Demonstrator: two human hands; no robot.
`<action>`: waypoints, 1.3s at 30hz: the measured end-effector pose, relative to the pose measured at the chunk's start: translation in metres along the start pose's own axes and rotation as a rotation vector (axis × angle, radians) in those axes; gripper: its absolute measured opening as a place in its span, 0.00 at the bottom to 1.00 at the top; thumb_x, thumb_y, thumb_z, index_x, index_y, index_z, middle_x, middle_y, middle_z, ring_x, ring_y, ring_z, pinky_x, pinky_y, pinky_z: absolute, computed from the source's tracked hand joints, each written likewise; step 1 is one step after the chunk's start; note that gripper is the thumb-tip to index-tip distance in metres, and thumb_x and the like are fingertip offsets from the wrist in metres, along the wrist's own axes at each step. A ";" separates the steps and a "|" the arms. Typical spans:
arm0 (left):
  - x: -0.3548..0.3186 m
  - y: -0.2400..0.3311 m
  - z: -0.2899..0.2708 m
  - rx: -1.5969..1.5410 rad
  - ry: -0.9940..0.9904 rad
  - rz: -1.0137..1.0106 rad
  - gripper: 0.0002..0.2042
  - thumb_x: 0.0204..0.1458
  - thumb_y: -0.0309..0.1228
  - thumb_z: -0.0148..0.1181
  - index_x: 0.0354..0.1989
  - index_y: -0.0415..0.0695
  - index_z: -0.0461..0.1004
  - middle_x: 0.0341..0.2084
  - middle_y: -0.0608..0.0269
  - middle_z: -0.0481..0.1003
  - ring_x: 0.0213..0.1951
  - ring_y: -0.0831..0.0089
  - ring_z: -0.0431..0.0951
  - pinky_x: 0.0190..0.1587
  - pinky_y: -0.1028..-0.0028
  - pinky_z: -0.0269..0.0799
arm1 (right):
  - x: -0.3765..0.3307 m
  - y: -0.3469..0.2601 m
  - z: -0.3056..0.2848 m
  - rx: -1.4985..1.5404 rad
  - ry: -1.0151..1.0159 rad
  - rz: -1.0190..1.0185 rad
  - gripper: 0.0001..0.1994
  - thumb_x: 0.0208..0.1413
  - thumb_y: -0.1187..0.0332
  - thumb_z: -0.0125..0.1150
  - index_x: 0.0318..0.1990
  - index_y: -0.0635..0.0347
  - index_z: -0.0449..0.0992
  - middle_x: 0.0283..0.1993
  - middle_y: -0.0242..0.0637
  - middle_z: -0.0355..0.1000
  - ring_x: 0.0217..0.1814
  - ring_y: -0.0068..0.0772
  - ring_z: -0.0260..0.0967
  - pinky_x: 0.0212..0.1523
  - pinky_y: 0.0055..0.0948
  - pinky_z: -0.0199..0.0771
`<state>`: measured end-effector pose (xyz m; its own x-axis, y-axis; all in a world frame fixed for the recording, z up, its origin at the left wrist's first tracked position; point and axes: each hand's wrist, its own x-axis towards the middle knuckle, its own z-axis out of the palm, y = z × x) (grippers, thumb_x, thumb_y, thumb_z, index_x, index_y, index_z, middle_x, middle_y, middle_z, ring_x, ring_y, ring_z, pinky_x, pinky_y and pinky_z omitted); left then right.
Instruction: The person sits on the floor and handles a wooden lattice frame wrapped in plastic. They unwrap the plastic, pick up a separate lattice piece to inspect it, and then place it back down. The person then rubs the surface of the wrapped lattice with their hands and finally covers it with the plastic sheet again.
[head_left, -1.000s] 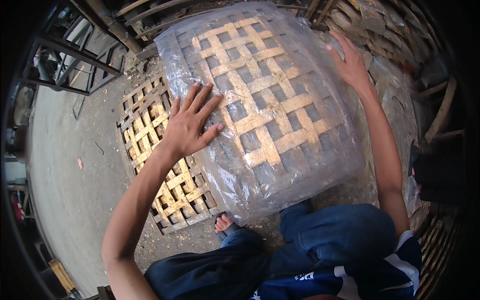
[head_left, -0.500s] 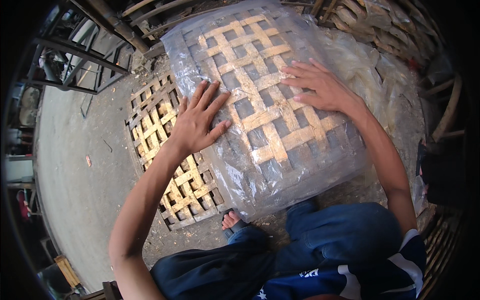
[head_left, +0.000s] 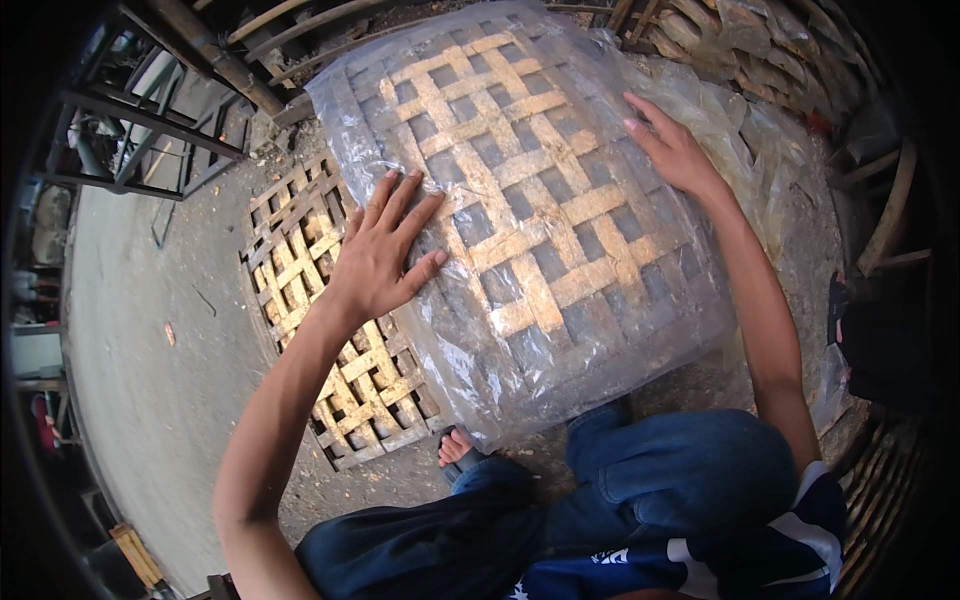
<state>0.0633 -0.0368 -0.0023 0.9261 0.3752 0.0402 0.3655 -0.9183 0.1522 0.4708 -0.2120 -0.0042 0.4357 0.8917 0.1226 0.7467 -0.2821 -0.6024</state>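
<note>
A large woven lattice panel (head_left: 540, 205) of wide flat strips is in front of me, covered by a clear plastic sheet (head_left: 440, 345) with shiny wrinkles. My left hand (head_left: 385, 250) lies on the plastic along the panel's left side, fingers spread and nothing held. Over the plastic near the right edge is my right hand (head_left: 675, 155). Its visible fingers are stretched out and it grips nothing; whether the fingertips press on the sheet I cannot tell. To the left, a second woven lattice panel (head_left: 375, 385) lies on the ground, partly hidden by the wrapped one and my left forearm.
Crumpled clear plastic (head_left: 745, 150) spreads out to the right of the wrapped panel. A dark metal frame (head_left: 140, 140) stands at the far left on the concrete floor (head_left: 150, 330). Curved wooden pieces (head_left: 888, 215) are at the right rim. My bent knees are close to the panel's near edge.
My right hand has slid from the middle of the panel outward to its right edge. The left hand stays at nearly the same spot on the plastic. The whole view shifts slightly.
</note>
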 end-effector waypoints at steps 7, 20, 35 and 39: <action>0.000 0.001 -0.003 -0.022 -0.002 0.009 0.36 0.64 0.61 0.43 0.73 0.51 0.61 0.76 0.49 0.52 0.78 0.46 0.43 0.76 0.49 0.45 | 0.006 0.000 0.006 0.068 -0.078 0.015 0.29 0.70 0.49 0.52 0.72 0.55 0.65 0.75 0.50 0.61 0.79 0.48 0.56 0.75 0.39 0.57; 0.005 0.001 0.002 -0.020 0.024 0.040 0.37 0.64 0.62 0.44 0.73 0.49 0.61 0.76 0.50 0.52 0.78 0.46 0.43 0.76 0.48 0.45 | 0.006 0.055 -0.018 0.110 0.143 0.320 0.26 0.68 0.55 0.57 0.69 0.55 0.70 0.70 0.50 0.68 0.72 0.45 0.65 0.71 0.38 0.62; 0.006 -0.003 0.004 0.046 -0.015 0.016 0.38 0.63 0.66 0.38 0.76 0.56 0.57 0.77 0.55 0.50 0.79 0.50 0.41 0.76 0.43 0.46 | 0.015 0.070 -0.016 -0.117 0.001 0.412 0.40 0.68 0.40 0.48 0.78 0.58 0.51 0.79 0.54 0.52 0.82 0.49 0.48 0.78 0.39 0.49; -0.002 -0.006 0.006 0.047 -0.014 0.000 0.37 0.63 0.65 0.38 0.76 0.57 0.57 0.77 0.57 0.49 0.79 0.51 0.42 0.76 0.41 0.47 | -0.001 0.033 -0.010 -0.068 0.107 0.121 0.35 0.69 0.47 0.52 0.76 0.57 0.58 0.76 0.53 0.58 0.80 0.49 0.54 0.77 0.39 0.53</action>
<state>0.0596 -0.0331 -0.0088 0.9270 0.3741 0.0265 0.3696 -0.9232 0.1058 0.4998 -0.2254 -0.0163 0.5731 0.8078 0.1377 0.7159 -0.4118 -0.5639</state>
